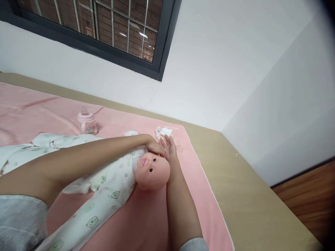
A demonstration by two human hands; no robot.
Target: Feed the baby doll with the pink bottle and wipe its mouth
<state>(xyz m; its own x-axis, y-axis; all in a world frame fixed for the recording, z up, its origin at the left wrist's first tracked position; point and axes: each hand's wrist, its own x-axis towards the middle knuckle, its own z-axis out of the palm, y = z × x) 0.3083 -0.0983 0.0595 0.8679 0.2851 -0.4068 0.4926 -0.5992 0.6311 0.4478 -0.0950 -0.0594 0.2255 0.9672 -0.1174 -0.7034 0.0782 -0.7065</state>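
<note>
A baby doll (153, 170) in a white sleepsuit (115, 184) with green animal prints lies face up, its bald head towards the right. My left hand (155, 144) reaches across above the doll's body, fingers stretched down beside its head and meeting my right palm; the doll's head hides part of them. Just beyond the head, my right hand (169, 146) is palm up with fingers extended and apart, holding nothing. Its forearm runs along the crown of the doll's head. Close to the right fingertips lies a clear plastic packet (158, 131) with a white piece (166, 131).
A pink baby bottle (87, 123) with a handle stands at the back left of the pink blanket (193, 167). A small clear item (179, 149) lies right of my right hand. Wooden tabletop (225, 181) borders the blanket; a white wall (199, 69) and barred window (117, 28) are behind.
</note>
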